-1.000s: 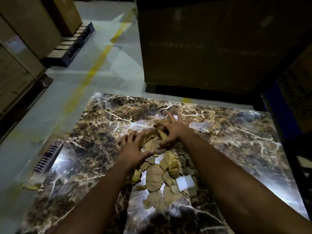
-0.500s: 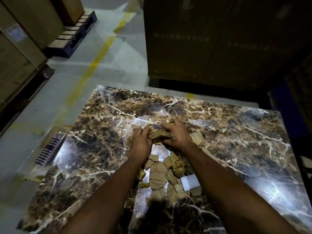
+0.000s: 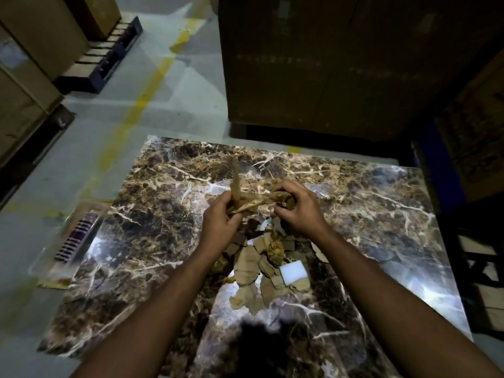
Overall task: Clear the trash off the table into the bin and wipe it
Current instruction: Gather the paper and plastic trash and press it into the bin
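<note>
Hands meet above the marble table (image 3: 368,214): left hand (image 3: 219,223) and right hand (image 3: 297,211) each close around one bunch of brown paper scraps (image 3: 249,201). More torn scraps (image 3: 248,266) and a white square (image 3: 294,272) lie beneath.

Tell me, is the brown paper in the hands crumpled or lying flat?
Crumpled. The brown paper is bunched and twisted between the left hand and right hand, lifted above the marble table.
</note>
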A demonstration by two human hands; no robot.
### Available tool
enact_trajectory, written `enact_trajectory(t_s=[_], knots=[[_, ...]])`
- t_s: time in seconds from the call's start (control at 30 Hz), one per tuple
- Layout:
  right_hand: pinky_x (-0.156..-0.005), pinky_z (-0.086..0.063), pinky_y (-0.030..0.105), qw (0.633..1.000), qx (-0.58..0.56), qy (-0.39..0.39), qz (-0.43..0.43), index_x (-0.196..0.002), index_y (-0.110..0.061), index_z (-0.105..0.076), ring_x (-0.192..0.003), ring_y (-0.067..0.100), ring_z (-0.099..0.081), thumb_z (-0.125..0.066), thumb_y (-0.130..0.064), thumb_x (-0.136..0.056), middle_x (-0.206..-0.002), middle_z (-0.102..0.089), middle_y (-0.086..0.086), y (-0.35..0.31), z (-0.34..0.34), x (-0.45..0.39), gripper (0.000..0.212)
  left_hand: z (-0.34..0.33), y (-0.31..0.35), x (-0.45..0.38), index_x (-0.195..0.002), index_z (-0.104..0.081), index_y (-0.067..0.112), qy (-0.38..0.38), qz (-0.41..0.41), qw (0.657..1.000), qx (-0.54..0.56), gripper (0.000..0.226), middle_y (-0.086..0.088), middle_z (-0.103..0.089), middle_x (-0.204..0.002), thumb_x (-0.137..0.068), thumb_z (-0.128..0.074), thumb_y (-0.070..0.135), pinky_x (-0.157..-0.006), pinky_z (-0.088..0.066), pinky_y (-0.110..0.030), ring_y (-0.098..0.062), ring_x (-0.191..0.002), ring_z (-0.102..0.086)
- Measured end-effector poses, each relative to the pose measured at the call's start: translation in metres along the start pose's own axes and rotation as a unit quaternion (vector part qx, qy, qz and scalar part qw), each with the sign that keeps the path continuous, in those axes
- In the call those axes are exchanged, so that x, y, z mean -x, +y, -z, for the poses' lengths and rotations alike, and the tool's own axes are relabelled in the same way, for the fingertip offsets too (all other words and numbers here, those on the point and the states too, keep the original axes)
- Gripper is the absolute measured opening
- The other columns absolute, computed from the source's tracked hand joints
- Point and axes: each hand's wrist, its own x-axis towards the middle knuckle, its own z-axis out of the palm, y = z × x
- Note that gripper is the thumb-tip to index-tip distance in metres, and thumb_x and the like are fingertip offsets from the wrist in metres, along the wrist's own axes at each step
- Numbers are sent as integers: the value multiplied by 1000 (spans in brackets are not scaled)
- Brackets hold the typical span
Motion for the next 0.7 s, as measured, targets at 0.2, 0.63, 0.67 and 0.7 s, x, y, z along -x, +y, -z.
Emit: enact_trajectory(t_s=[0.2, 0.63, 0.67, 0.7], knots=[[-77, -44, 0, 995, -26, 38, -83, -109, -35, -67, -100, -8, -56, -77, -2, -79, -115, -63, -1, 17, -4, 55, 46, -30, -12, 38, -127, -62, 12, -12, 86, 996, 29, 37, 8, -64, -107, -93, -60, -3, -70, -42, -2, -6, -96, -61], [-99, -51, 43, 965, -149, 121, -177, -120, -36, -66, -119, 18, -55, -53, -37, -77, -128, -59, -3, 18, -87, 90, 46, -109, -7, 69, -98, -69, 27, 76, 221, 935, 266, 24, 3, -72, -98, -81, -55, 37, -82, -55, -33, -16, -93, -67], [-97, -51, 40, 963, -160, 127, -176, -121, -33, -66, -114, 16, -56, -51, -37, -76, -125, -59, -2, 15, -88, 89, 47, -110, -1, 70, -97, -67, 25, 83, 219, 932, 277, 25, 3, -70, -95, -81, -53, 39, -78, -53, -30, -16, -89, -66], [-95, -52, 37, 959, -177, 131, -177, -121, -32, -65, -112, 15, -57, -50, -38, -76, -124, -59, -1, 11, -88, 87, 48, -112, 2, 71, -98, -65, 23, 92, 219, 926, 293, 30, 1, -69, -95, -81, -52, 43, -77, -51, -29, -16, -89, -65]])
